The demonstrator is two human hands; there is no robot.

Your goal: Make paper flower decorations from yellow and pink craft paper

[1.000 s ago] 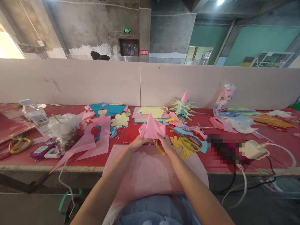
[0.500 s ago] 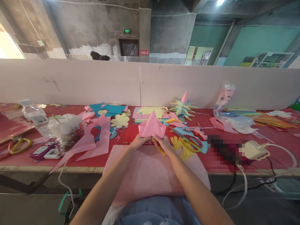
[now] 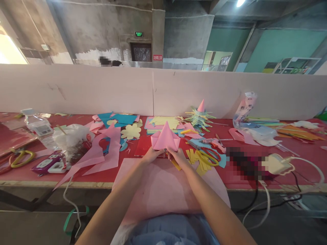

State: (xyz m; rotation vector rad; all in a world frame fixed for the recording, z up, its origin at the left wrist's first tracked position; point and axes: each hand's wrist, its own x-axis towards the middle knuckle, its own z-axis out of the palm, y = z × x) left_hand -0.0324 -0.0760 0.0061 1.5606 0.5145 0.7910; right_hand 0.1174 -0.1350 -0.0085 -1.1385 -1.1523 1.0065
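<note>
A folded pink paper [image 3: 166, 136] with a pointed top and two side flaps is held up in front of me at the middle of the table. My left hand [image 3: 153, 155] pinches its lower left edge, and my right hand [image 3: 175, 156] grips the lower right. Both sets of fingers are partly hidden by the paper. Below and behind it lies a red sheet [image 3: 143, 146]. Yellow paper strips [image 3: 203, 161] lie just right of my right hand, beside scissors [image 3: 208, 153] with yellow and red handles. A large pink sheet [image 3: 163, 187] spreads over the table's front edge and my lap.
At the back stands a fringed paper tree [image 3: 199, 117] with a pink cone tip. Leftward are pink paper offcuts [image 3: 102, 154], a yellow paper flower [image 3: 131, 131], a plastic bottle [image 3: 38, 124] and yellow-handled scissors [image 3: 22, 158]. A white charger [image 3: 277, 164] with cables lies right. A pale partition [image 3: 102, 88] borders the table.
The folded pink paper and both hands stay almost in the same place, with only a very slight shift. Nothing has been taken up or let go.
</note>
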